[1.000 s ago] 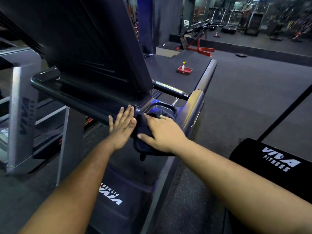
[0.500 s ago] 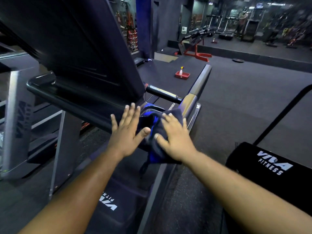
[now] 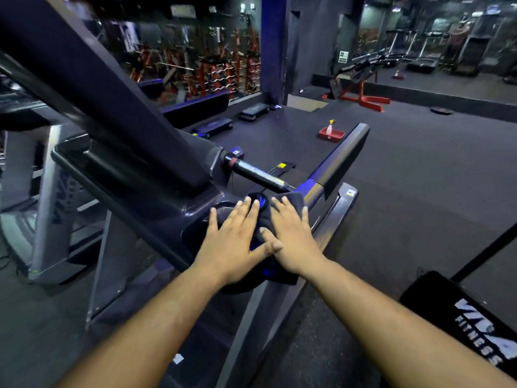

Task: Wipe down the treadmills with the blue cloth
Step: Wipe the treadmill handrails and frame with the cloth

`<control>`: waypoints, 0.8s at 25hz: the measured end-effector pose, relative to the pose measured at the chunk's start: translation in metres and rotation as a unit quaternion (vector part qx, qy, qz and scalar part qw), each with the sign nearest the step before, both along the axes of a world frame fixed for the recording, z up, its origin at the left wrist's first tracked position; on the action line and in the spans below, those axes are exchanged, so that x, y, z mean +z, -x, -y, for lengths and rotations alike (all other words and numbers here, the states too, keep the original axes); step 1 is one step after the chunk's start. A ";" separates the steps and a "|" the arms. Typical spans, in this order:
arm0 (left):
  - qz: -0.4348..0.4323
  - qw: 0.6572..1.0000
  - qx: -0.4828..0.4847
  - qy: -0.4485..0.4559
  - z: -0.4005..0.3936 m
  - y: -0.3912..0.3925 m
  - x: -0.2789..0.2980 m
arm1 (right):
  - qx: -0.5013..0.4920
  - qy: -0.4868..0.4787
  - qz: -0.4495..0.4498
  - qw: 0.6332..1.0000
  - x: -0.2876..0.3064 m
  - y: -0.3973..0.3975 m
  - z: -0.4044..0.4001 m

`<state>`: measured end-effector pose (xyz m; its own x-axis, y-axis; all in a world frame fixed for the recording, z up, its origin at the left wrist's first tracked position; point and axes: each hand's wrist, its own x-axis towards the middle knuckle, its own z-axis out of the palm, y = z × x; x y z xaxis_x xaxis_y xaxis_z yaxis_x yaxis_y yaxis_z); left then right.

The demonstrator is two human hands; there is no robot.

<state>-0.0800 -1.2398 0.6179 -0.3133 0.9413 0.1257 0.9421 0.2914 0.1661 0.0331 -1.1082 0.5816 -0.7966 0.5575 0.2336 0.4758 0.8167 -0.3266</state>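
Head view, gym floor, treadmill console seen from the user's side

Left hand [image 3: 233, 240]: palm down, fingers straight and spread wide, pressed flat partly on blue cloth [image 3: 291, 201] and partly on console corner; thumb stretched right, touching thumb of right hand

Right hand [image 3: 293, 239]: palm down, fingers straight and slightly fanned, pressed flat on same cloth; nothing curled or pinched by either hand

Blue cloth: dark, bunched, trapped under both palms at right corner of treadmill [image 3: 156, 175] console, just below joint of side handrail [image 3: 340, 161]; upper fold showing past fingertips, lower edge hanging off console rim beneath wrists; bright blue patches visible between hands

Treadmill: broad dark display panel slanting up to left; short chrome grip bar [image 3: 260, 173] projecting from panel toward handrail, just above cloth

Second treadmill [image 3: 47, 191]: silver upright, left, blurred lettering, unreadable

Black motor cover [image 3: 461, 315]: lower right, white lettering, partly cut by frame edge

Red tray [image 3: 332, 134]: on dark floor beyond handrail, well apart from hands; spray bottle [image 3: 330, 127] with yellow trigger standing upright inside

Red-framed bench [image 3: 361, 88]: far side of floor, near mirrored wall

Step platforms [image 3: 214, 126]: low, dark, by left wall, before weight racks [image 3: 212, 71]
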 end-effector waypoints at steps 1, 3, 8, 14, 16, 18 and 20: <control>-0.002 1.000 0.006 0.005 -0.010 -0.005 0.001 | 0.030 -0.009 0.002 1.000 -0.003 -0.009 -0.009; -0.014 1.000 0.021 0.015 -0.026 -0.012 0.001 | 0.019 -0.004 0.004 1.000 -0.001 -0.016 -0.054; 0.003 0.996 0.056 0.073 -0.049 -0.016 -0.003 | -0.054 -0.026 0.103 0.993 0.021 0.008 -0.119; 0.015 0.995 0.063 0.081 -0.049 -0.015 -0.006 | 0.000 0.015 0.107 0.994 0.026 -0.004 -0.101; 0.025 0.994 0.067 0.080 -0.049 -0.014 -0.004 | -0.008 0.011 0.144 0.989 0.035 0.009 -0.112; 0.039 0.993 0.081 0.080 -0.050 -0.015 -0.004 | 0.000 -0.003 0.199 0.980 0.043 0.034 -0.123; 0.056 0.989 0.112 0.079 -0.052 -0.014 -0.003 | 0.025 -0.004 0.251 0.968 0.047 0.059 -0.129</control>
<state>-0.0663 -1.1875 0.6149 -0.5192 0.8522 -0.0639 0.8296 0.5206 0.2020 -0.0257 -0.9796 0.6288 -0.8366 0.5153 -0.1857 0.5328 0.8444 -0.0570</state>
